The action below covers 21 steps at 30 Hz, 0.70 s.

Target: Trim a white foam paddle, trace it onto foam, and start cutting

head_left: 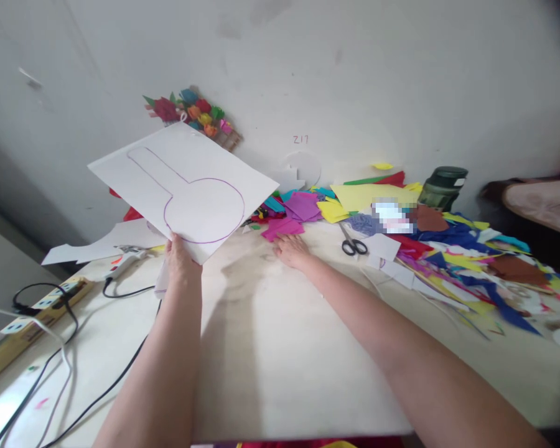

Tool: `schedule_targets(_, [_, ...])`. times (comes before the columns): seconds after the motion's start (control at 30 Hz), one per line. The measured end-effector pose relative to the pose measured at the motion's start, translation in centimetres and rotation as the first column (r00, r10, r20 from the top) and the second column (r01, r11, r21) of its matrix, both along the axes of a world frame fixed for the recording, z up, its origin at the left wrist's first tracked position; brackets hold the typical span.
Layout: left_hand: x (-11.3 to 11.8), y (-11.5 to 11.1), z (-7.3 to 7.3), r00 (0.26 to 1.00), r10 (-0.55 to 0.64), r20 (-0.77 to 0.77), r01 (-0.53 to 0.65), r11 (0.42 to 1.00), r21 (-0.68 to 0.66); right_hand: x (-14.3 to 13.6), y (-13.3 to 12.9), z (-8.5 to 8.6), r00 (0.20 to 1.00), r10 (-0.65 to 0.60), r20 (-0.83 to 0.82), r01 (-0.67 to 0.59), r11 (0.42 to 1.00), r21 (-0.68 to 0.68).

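Observation:
A white sheet of paper (205, 208) is held up by its lower edge in my left hand (183, 258). A purple outline on it shows a circle with a long rounded bar reaching to the upper left. My left thumb presses on the front; the other fingers are hidden behind the sheet. On the table, my right hand (292, 250) lies with fingers stretched forward, touching the edge of a magenta paper piece (284, 228). Scissors (353, 247) with black handles rest to the right of that hand.
Coloured paper scraps (490, 267) cover the right side, with a dark green bottle (443, 188) behind them. At left are a glue gun (124, 261), a power strip (42, 311) and loose cords. A paper-flower decoration (200, 115) hangs on the wall.

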State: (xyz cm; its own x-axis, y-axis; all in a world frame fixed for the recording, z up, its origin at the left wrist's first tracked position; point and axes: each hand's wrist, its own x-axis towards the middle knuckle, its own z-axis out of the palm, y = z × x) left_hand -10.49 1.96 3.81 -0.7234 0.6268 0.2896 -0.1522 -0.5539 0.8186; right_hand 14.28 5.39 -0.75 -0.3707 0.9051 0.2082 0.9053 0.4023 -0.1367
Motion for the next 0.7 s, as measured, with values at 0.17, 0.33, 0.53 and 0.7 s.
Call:
schedule_targets(0.17, [-0.7,0.9,1.1,0.999,-0.002,-0.043,0.003,1.000,0.010,-0.4,-0.2,-0.4,1.000,-0.015,-0.023,0.015,1.000,0.019])
schedule_targets(0.33, [-0.8,1.0,0.9,1.000,-0.018,-0.011,0.018,1.000,0.001,-0.4,-0.6,-0.8,1.000,-0.017,-0.023,0.019,0.998,0.067])
schedule_targets(0.53, [0.3,1.6,0.4,0.990,-0.035,0.139,0.025,0.997,0.077,-0.8,0.6,-0.6,0.999,0.007,-0.038,0.000,0.981,0.192])
schedule_targets(0.7, [1.0,2.2,-0.9,0.975,-0.069,0.213,0.047,0.993,0.107,-2.2,3.0,0.3,0.989,0.050,-0.136,-0.017,0.973,0.231])
